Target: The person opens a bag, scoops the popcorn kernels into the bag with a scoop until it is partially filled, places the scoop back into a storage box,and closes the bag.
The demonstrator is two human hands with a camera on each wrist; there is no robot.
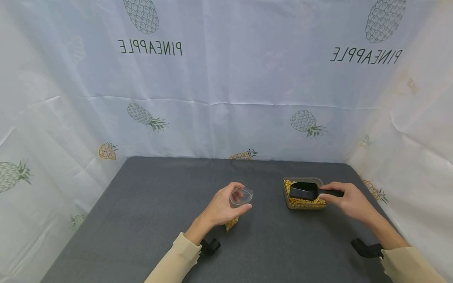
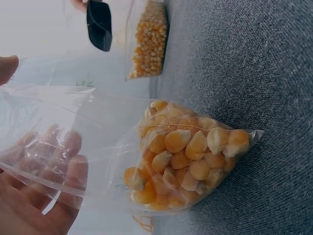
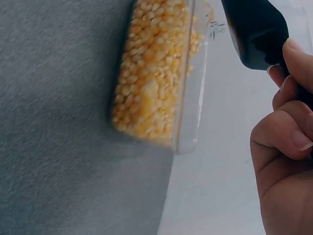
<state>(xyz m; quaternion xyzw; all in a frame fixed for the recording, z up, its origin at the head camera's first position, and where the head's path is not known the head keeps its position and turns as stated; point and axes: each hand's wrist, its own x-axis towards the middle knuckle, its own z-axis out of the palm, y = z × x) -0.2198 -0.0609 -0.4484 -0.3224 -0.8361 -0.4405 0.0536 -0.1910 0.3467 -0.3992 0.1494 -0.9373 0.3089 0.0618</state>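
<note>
My left hand grips a clear plastic bag and holds its mouth open; the bag stands on the grey table. Yellow corn kernels fill the bag's bottom in the left wrist view, with my fingers showing through the plastic. My right hand grips the handle of a black scoop held over a clear tub of corn kernels. In the right wrist view the scoop hangs beside the tub, with my fingers curled round the handle.
A white cloth with pineapple prints walls the table at the back and both sides. Black wrist straps show at both sleeves. The tub stands close to the table's right rear corner.
</note>
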